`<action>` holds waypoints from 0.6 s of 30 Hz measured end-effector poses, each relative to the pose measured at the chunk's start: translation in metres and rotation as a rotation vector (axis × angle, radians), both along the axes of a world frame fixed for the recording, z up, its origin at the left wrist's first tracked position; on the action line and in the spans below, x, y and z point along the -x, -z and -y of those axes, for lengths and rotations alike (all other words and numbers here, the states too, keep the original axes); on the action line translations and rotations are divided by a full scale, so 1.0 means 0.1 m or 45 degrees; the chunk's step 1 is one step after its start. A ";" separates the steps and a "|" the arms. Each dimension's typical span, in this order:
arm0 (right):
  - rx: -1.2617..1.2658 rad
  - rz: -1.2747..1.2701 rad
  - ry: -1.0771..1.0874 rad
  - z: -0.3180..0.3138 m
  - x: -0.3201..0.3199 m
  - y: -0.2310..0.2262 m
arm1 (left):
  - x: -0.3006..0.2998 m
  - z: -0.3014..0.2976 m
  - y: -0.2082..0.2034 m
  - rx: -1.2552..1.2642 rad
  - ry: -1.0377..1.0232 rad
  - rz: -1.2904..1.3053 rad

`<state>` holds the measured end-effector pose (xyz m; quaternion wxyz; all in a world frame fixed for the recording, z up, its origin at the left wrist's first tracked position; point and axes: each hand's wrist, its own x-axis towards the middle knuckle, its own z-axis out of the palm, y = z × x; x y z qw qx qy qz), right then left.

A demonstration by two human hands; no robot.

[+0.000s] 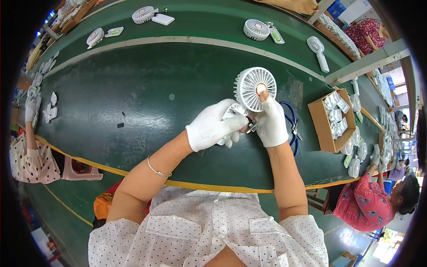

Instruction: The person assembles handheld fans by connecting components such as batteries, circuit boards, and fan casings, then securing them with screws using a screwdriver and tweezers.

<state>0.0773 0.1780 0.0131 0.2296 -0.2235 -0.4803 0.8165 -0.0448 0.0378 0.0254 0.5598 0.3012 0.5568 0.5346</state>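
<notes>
White handheld fan, round ribbed grille, orange centre, upright above green surface. Left hand grip clenched on its handle; right hand grasps the head, thumb on centre.

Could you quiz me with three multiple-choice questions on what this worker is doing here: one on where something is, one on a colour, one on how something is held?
1. Where is the cardboard box of white parts?
A. To the person's right on the table
B. On the person's lap
C. Under the table

2. What colour is the table top?
A. Red
B. Dark green
C. White

3. How is the white handheld fan held?
A. Lying flat on the table, untouched
B. Up off the table, in both gloved hands
C. Hanging from a hook

Answers:
1. A, the box sits right of the hands, near the table's edge.
2. B, the surface is dark green all round the hands.
3. B, the left hand wraps the lower part of the fan and the right hand steadies it, its thumb on the orange hub.
</notes>
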 end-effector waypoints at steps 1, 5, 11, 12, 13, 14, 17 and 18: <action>-0.021 0.037 -0.001 0.01 0.00 0.00 | 0.00 0.00 0.00 -0.001 -0.020 0.006; -0.046 0.083 -0.002 0.05 0.03 0.05 | 0.01 -0.02 0.06 -0.010 -0.105 0.023; -0.612 0.285 -0.065 0.01 0.00 -0.08 | 0.23 0.01 0.05 -0.056 -0.388 0.293; -0.616 0.282 -0.068 0.04 -0.01 -0.07 | 0.24 0.01 0.05 -0.060 -0.392 0.291; -0.709 0.259 -0.119 0.08 -0.01 -0.06 | 0.24 0.01 0.07 -0.052 -0.390 0.286; -0.801 0.239 -0.171 0.12 -0.02 -0.04 | 0.23 0.00 0.08 -0.041 -0.389 0.283; -0.991 0.213 -0.194 0.21 -0.01 -0.05 | 0.18 -0.01 0.08 0.014 -0.279 0.265; -1.021 0.210 -0.184 0.21 -0.01 -0.04 | 0.19 -0.01 0.08 0.038 -0.236 0.238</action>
